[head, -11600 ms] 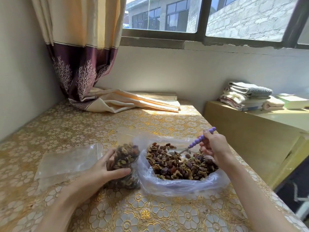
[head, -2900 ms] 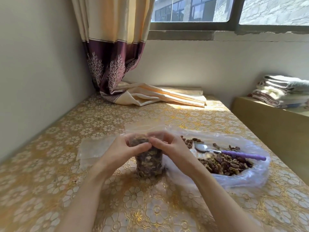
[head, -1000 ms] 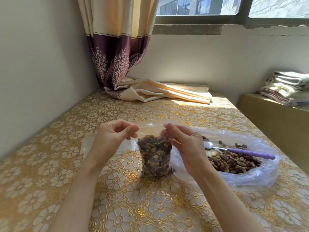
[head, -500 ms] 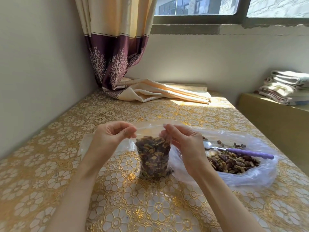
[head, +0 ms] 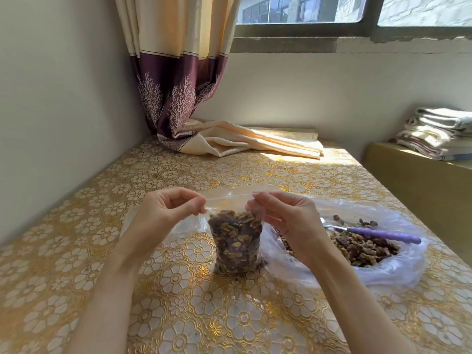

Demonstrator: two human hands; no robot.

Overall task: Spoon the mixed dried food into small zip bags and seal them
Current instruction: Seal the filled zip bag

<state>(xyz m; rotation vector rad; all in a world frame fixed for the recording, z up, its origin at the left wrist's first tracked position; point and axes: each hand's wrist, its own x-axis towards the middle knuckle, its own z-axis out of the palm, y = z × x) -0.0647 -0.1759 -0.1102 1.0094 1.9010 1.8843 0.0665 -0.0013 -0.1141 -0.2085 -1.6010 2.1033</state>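
The small zip bag (head: 236, 245) is standing upright on the table (head: 178, 302), filled with mixed dried food. The left hand (head: 166, 213) and right hand (head: 281, 218) are each pinching a top corner, pulling the zip strip taut. Sealing well calls for pressing along the strip end to end, keeping pieces clear of it; whether any part is already closed cannot be made out. The large open bag (head: 383, 274), holding the purple-handled spoon (head: 378, 235), is lying just beside the right wrist. Empty bags (head: 132, 221) are lying behind the left hand.
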